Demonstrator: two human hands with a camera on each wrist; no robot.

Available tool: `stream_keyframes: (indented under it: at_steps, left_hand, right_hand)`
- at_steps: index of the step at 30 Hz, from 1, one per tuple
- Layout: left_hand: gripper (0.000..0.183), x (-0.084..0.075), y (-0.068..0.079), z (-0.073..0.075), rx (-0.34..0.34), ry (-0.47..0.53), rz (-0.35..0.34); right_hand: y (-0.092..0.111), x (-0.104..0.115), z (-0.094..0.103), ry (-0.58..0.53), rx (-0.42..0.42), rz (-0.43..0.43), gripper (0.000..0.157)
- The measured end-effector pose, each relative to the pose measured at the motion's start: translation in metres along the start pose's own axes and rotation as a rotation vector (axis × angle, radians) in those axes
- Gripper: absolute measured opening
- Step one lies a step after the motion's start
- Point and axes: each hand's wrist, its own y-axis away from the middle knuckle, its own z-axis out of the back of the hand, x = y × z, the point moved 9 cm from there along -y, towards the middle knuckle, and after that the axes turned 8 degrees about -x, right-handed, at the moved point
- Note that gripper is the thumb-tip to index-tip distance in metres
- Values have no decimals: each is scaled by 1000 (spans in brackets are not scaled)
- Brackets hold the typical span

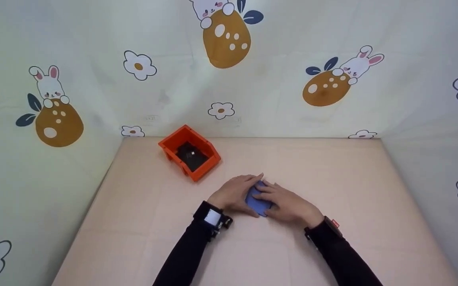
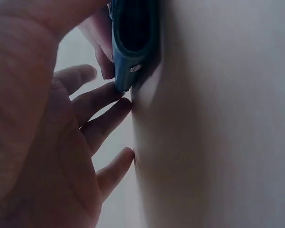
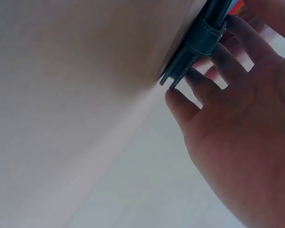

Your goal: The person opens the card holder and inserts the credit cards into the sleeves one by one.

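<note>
A small blue case point(image 1: 257, 203), leather-like, lies on the table between my two hands. In the right wrist view the case point(image 3: 202, 38) appears dark blue, with stitching and a band round it. The left wrist view shows a hollow rounded end of the case point(image 2: 128, 64) with a small metal stud. My left hand point(image 1: 235, 194) holds it from the left, thumb at the near end and fingers at the far end. My right hand point(image 1: 288, 201) grips it from the right, its fingers lying over the top and thumb at the near edge. Part of the case is hidden by my fingers.
An orange open-fronted bin point(image 1: 165, 145) stands at the back left of the table, with dark flat things point(image 1: 191, 156) inside that I cannot identify. The table point(image 1: 332, 174) has a pale cloth cover. Printed cloth walls point(image 1: 276, 99) close off the back and both sides.
</note>
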Motion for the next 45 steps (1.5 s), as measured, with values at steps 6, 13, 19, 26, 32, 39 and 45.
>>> stream_keyframes:
  at_steps: [6, 13, 19, 26, 32, 39, 45]
  left_hand:
    - [111, 2, -1, 3, -61, -90, 21]
    - [111, 1, 4, 5, -101, -68, 105]
    - [110, -5, 6, 5, -120, -117, 165]
    - [110, -10, 8, 6, -138, -132, 181]
    - [110, -10, 9, 6, -133, -96, 182]
    - [110, -10, 7, 3, -128, -74, 187]
    - [111, -7, 6, 1, -117, -71, 199]
  right_hand:
    - [-1, -3, 4, 1, -7, 12, 58]
    - [1, -5, 10, 50, -36, -6, 55]
    - [2, -2, 13, 106, -83, 2, 50]
    - [0, 0, 18, 193, -161, 3, 44]
    - [-1, 3, 19, 220, -196, -5, 40]
    - [-4, 11, 22, 350, -296, 89, 30]
    - [-5, 14, 19, 391, -292, 108, 29]
